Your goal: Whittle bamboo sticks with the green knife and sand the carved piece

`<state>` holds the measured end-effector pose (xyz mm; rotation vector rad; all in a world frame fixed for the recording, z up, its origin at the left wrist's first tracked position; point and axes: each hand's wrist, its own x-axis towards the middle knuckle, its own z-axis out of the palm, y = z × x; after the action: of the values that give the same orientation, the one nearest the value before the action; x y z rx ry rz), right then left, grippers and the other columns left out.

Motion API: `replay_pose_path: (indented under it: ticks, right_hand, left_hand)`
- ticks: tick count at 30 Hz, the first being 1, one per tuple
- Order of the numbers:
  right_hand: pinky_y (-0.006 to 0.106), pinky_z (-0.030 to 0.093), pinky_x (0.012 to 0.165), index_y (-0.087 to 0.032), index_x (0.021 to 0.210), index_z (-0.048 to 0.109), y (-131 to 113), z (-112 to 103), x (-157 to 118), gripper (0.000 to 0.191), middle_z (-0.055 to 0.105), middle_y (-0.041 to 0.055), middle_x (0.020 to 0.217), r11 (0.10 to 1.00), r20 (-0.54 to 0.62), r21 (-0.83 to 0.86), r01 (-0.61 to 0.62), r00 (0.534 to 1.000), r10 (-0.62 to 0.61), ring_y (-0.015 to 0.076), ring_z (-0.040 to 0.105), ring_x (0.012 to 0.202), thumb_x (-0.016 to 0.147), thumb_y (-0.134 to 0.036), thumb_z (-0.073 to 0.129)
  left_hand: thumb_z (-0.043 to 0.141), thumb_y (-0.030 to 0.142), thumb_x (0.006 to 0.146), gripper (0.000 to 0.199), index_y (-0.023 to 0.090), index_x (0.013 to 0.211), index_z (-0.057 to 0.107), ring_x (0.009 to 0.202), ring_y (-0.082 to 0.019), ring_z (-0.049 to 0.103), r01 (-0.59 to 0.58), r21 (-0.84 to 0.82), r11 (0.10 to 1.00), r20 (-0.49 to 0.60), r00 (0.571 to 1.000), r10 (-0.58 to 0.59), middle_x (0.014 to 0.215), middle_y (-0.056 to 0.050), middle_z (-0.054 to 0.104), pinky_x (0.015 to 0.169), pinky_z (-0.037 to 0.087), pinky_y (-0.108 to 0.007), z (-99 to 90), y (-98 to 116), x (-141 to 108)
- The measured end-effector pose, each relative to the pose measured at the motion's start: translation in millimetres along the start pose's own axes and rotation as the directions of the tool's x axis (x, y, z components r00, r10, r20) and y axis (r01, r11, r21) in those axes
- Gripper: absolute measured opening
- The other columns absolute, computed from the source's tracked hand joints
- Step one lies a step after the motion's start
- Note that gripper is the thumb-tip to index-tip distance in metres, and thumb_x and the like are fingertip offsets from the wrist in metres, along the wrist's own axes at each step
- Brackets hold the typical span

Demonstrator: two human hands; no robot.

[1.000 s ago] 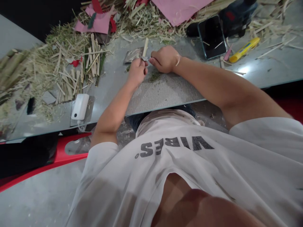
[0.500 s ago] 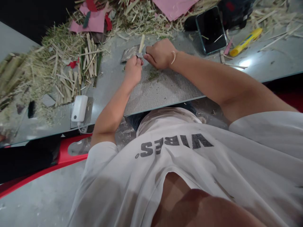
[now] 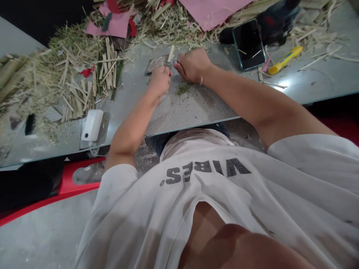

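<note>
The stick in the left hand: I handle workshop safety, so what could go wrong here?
What looks like a blade in the right hand is close to the left hand holding the stick, so a slip might cut that hand. The white box lies near the table edge, its cable hanging over, so a snag could pull it down.

Right hand [image 3: 194, 66] turned, wristband [image 3: 201, 80] less visible; pale strip [image 3: 171, 53] shows shorter

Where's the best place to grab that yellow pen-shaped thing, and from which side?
Probably mid-barrel on the yellow pen-shaped thing, from the near table-edge side with the right hand: it lies flat and slanted, its long body exposed, while the phone lies to its left.
</note>
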<state>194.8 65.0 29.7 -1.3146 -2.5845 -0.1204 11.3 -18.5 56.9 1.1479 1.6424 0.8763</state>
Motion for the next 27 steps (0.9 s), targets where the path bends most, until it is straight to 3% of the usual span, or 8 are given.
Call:
replay_pose_path:
  ticks: [4, 7, 13, 16, 18, 21, 23, 27]
  right_hand:
    - [0.049, 0.041, 0.084, -0.025, 0.129, 0.083, 54, 13, 5, 0.144, 0.077, 0.0272, 0.1, 0.934, -0.052, 0.16, -0.32, 0.942, 0.332, 0.0336, 0.059, 0.104, 0.092, -0.098, -0.036]
    - [0.054, 0.039, 0.086, -0.029, 0.137, 0.081, 72, 21, 7, 0.152, 0.078, 0.027, 0.105, 0.92, -0.176, 0.245, -0.307, 0.919, 0.354, 0.0392, 0.058, 0.107, 0.079, -0.109, -0.034]
    - [0.056, 0.042, 0.086, -0.037, 0.119, 0.084, 12, 16, 12, 0.15, 0.074, 0.0228, 0.08, 0.964, -0.062, 0.229, -0.136, 0.986, 0.153, 0.0425, 0.066, 0.106, 0.069, -0.106, -0.04]
    - [0.058, 0.044, 0.084, -0.036, 0.124, 0.087, 0, 10, 4, 0.151, 0.079, 0.0242, 0.092, 0.989, -0.022, 0.139, -0.045, 0.999, 0.049, 0.0433, 0.069, 0.107, 0.076, -0.101, -0.041]
    - [0.056, 0.048, 0.086, -0.026, 0.139, 0.086, 0, 8, -3, 0.138, 0.081, 0.0247, 0.112, 0.997, 0.002, 0.07, 0.013, 1.0, -0.014, 0.0421, 0.071, 0.109, 0.097, -0.093, -0.028]
    - [0.049, 0.053, 0.092, -0.011, 0.149, 0.08, 1, 4, -9, 0.093, 0.08, 0.0243, 0.127, 0.998, 0.028, 0.023, 0.05, 0.998, -0.05, 0.0384, 0.076, 0.112, 0.123, -0.068, 0.011]
    - [0.043, 0.053, 0.094, -0.01, 0.147, 0.079, 0, 2, -9, 0.074, 0.08, 0.0223, 0.127, 0.999, 0.049, 0.004, 0.051, 0.998, -0.051, 0.036, 0.077, 0.114, 0.129, -0.058, 0.025]
    - [0.04, 0.052, 0.095, -0.007, 0.146, 0.078, -2, 0, -6, 0.066, 0.079, 0.0235, 0.128, 0.997, 0.054, -0.01, 0.081, 0.995, -0.081, 0.0374, 0.077, 0.117, 0.133, -0.051, 0.03]
  left_hand:
    - [0.051, 0.027, 0.131, 0.045, 0.023, 0.086, 0.054, 0.054, -0.013, 0.028, 0.025, 0.064, 0.998, 0.07, 0.997, -0.029, 0.065, 0.005, 0.033, 0.058, 0.021, -0.032, -11.0, 0, -9]
    - [0.06, 0.047, 0.131, 0.047, 0.028, 0.089, 0.054, 0.062, -0.016, 0.035, 0.028, 0.057, 0.998, 0.034, 0.999, -0.03, 0.062, 0.005, 0.029, 0.058, 0.026, -0.029, -26.9, -3, 2]
    - [0.064, 0.038, 0.128, 0.042, 0.025, 0.089, 0.054, 0.05, -0.011, 0.037, 0.018, -0.13, 0.991, 0.054, 0.998, -0.011, 0.067, 0.005, 0.044, 0.05, 0.023, -0.026, -25.1, -8, 15]
    - [0.047, 0.024, 0.132, 0.043, 0.021, 0.089, 0.055, 0.046, -0.007, 0.036, 0.01, -0.166, 0.986, 0.081, 0.997, 0.004, 0.069, 0.005, 0.045, 0.049, 0.021, -0.022, -10.1, -8, 5]
    - [0.038, 0.021, 0.133, 0.045, 0.02, 0.09, 0.054, 0.044, -0.006, 0.029, -0.013, -0.164, 0.986, 0.103, 0.994, 0.03, 0.068, 0.007, 0.04, 0.049, 0.018, -0.021, -3.1, -6, -1]
    - [0.041, 0.026, 0.133, 0.044, 0.022, 0.09, 0.051, 0.045, -0.007, 0.021, -0.025, -0.11, 0.994, 0.089, 0.995, 0.035, 0.067, 0.008, 0.033, 0.049, 0.017, -0.023, -0.5, -5, -4]
    - [0.048, 0.037, 0.133, 0.046, 0.024, 0.089, 0.051, 0.049, -0.01, 0.026, -0.032, -0.041, 0.999, 0.068, 0.997, 0.034, 0.066, 0.006, 0.034, 0.052, 0.021, -0.027, -2.2, -8, -2]
    - [0.052, 0.048, 0.131, 0.049, 0.029, 0.086, 0.051, 0.061, -0.017, 0.037, -0.09, 0.071, 0.993, 0.034, 0.996, 0.088, 0.064, 0.003, 0.035, 0.06, 0.028, -0.033, -4.9, -17, 7]
